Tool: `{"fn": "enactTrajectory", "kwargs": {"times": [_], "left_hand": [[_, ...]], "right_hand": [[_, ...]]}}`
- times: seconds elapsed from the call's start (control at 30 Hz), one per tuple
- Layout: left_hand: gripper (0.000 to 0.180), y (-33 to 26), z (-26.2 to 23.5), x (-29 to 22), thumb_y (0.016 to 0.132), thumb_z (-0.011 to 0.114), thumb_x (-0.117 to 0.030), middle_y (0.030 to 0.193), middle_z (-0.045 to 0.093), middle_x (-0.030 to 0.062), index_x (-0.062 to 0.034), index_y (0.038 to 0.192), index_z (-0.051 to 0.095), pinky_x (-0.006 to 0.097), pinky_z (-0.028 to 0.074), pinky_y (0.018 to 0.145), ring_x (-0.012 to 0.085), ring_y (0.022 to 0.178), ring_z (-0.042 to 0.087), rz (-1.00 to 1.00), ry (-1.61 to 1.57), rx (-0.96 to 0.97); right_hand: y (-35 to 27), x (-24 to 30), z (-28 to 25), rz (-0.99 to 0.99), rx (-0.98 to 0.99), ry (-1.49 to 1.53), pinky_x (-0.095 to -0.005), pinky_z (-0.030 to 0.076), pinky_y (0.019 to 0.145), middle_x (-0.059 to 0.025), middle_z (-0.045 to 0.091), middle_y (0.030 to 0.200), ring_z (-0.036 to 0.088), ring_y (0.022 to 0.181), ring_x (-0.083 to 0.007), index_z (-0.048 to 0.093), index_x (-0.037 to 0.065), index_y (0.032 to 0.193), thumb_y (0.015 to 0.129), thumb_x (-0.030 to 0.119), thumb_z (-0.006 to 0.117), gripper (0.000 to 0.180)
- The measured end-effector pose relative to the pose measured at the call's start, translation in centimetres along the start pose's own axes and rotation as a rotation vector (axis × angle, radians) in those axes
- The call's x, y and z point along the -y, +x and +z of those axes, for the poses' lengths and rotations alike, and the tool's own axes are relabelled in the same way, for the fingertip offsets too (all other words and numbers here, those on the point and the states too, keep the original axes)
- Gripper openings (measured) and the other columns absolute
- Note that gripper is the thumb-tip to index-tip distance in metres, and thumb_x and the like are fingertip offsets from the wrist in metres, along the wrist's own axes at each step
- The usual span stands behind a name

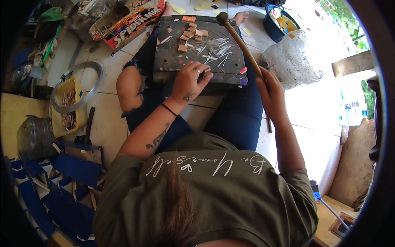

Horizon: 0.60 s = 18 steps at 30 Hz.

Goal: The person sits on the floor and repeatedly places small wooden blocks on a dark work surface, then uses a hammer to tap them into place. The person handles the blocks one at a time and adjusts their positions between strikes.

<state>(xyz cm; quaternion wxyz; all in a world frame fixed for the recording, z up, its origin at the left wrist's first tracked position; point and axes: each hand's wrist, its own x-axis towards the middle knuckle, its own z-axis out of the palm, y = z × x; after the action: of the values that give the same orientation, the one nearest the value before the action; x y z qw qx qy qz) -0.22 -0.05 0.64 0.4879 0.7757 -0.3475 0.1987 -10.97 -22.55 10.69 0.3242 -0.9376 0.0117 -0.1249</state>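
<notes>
Fingers (200,71) of left hand (190,82) are curled down, tips pinched on sth small at near edge of the dark, scuffed wooden work board (173,70) resting across the person's lap; the pinched item is too small to tell, prob. one of the thin pale nails or pins (218,51) scattered over the board's centre. Right hand (269,92) is clenched round the lower end of a long brown wooden handle (242,45), which runs up and away to a dark rounded hammer head (222,17) raised above the board's far edge.

Small tan wooden blocks (190,35) sit in a loose cluster on far-left part of board, apart from both hands. A small red chip (243,70) lies at board's right edge, near the right hand.

Judgement: step in hand appears to be setting a pin upright w/ left hand, hammer lifted ready. Next move would call for a steady pinch, fingertips kept low and clear of the strike line, and a light, square first tap.

Surroundings: yellow plastic tray of wood bits (68,109) and coiled clear tubing (78,84) on tiled floor to the left; white mesh-wrapped bundle (290,61) to the right; blue strips (70,181) lower left.
</notes>
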Motion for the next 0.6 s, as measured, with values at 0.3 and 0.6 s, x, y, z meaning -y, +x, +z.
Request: {"fn": "enactTrajectory", "kwargs": {"times": [0.3, 0.6], "left_hand": [[0.014, -2.4, -5.8, 2.3, 0.093, 0.064, -0.008, 0.086, 0.065, 0.0032, -0.0015, 0.106, 0.066, 0.02, 0.044, 0.061, 0.0068, 0.067, 0.054, -0.556, -0.323, -0.238], [0.013, -12.5, -28.3, 18.0, 0.093, 0.062, -0.01, 0.08, 0.062, 0.0042, 0.0012, 0.099, 0.062, 0.021, 0.046, 0.06, 0.012, 0.07, 0.059, -1.033, -0.736, -0.96]], "right_hand": [[13.3, -5.1, 8.3, 0.059, -0.07, -0.399, -0.0461, 0.05, 0.084, -0.0155, 0.061, 0.108, 0.063, 0.098, -0.0369, 0.061, 0.009, 0.116, 0.09, 0.022, 0.06, 0.03], [13.5, -5.3, 9.0, -0.304, -0.239, -0.3, -0.0471, 0.042, 0.098, -0.0203, 0.053, 0.126, 0.052, 0.117, -0.0403, 0.054, 0.008, 0.133, 0.085, 0.015, 0.068, 0.05]]}}
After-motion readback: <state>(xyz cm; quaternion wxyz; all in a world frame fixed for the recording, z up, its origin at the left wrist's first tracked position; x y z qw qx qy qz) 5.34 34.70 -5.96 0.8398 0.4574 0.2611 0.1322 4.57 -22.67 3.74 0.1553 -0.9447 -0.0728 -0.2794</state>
